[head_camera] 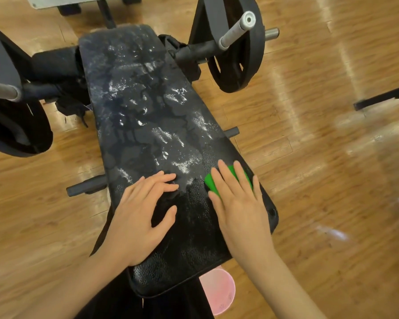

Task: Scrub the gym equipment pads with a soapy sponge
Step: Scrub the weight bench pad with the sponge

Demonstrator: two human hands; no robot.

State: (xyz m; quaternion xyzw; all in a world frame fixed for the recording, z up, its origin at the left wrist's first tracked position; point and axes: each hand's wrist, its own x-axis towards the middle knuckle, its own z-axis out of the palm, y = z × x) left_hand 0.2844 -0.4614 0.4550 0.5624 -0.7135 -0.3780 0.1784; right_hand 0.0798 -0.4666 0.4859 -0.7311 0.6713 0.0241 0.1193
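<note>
A green sponge (pixel 228 180) is pressed flat-fingered by the right hand (pixel 237 203) at the pad (pixel 148 107)'s near right corner, the left hand (pixel 143 208) spread empty; most suds-streaked pad seems scrubbed.

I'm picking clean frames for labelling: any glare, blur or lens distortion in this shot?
Head view: bright window-like glare streaks across the wooden floor, whose right edge is smeared by blur; wide-angle bending shows at the borders; the bench pad, green sponge, left hand and right hand stay reasonably sharp.
</note>
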